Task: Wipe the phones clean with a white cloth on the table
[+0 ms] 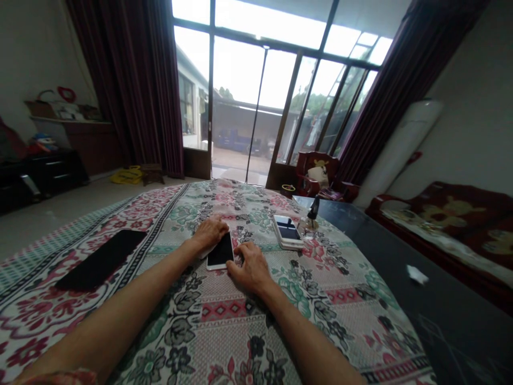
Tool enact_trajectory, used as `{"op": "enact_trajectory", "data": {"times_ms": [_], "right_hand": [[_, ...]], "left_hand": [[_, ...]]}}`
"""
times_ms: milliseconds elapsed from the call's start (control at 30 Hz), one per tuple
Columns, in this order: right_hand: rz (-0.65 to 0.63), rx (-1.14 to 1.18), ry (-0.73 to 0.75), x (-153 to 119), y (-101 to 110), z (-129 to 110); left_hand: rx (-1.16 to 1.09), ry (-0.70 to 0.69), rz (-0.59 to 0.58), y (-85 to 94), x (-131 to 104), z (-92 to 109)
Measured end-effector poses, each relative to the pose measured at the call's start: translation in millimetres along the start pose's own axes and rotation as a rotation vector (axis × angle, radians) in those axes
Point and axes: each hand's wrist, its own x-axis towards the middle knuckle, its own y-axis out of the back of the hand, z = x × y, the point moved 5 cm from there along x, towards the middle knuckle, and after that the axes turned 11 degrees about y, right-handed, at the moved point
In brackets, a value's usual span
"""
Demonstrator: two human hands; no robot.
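Note:
A white-framed smartphone [221,252] with a dark screen lies face up on the patterned tablecloth in front of me. My left hand [211,233] bends over its far end, fingers curled together at the top edge. A small pale strip shows beneath that hand, too little of it to name. At the near right side, my right hand [251,266] has its thumb on the lower corner and its bent fingers along the edge. Farther right rests a second white smartphone [287,230], which seems to sit on another flat white item.
A black flat mat [102,259] lies left of my left forearm. Right of the phones stands a small dark pointed object [313,208]. Beyond the tablecloth [248,342] is a dark surface [385,278] holding a crumpled white tissue [417,275]. Wooden seats stand farther right.

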Motion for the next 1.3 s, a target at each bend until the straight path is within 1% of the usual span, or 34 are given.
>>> {"op": "enact_trajectory", "data": {"times_ms": [100, 200, 300, 400, 533, 700, 833, 933, 1033, 1167, 1300], "right_hand": [[-0.073, 0.008, 0.027, 6, 4, 3], [-0.099, 0.006, 0.091, 7, 7, 4], [-0.068, -0.017, 0.148, 4, 8, 3], [-0.044, -0.015, 0.173, 1, 6, 4], [-0.027, 0.003, 0.188, -1, 6, 4], [0.015, 0.034, 0.200, -1, 8, 2], [0.019, 0.043, 0.209, -2, 8, 1], [0.015, 0.031, 0.206, -2, 8, 1], [0.014, 0.025, 0.212, -2, 8, 0], [-0.010, 0.043, 0.260, -2, 10, -3], [-0.058, 0.039, 0.289, -2, 9, -4]], "left_hand": [[-0.030, -0.069, -0.034, 2.3, -9, 4], [-0.075, -0.112, -0.050, 1.8, -18, 8], [-0.097, -0.138, -0.047, 1.0, -25, 11], [-0.096, -0.180, -0.048, 2.6, -32, 14], [-0.119, -0.227, -0.081, 7.9, -37, 18], [-0.119, -0.253, -0.135, 14.1, -42, 22], [-0.117, -0.272, -0.159, 16.4, -47, 27], [-0.126, -0.255, -0.135, 14.4, -47, 28], [-0.140, -0.175, -0.086, 8.9, -41, 24], [-0.152, -0.048, -0.025, 3.0, -28, 9], [-0.114, 0.057, 0.024, 4.6, -18, -13]]}}
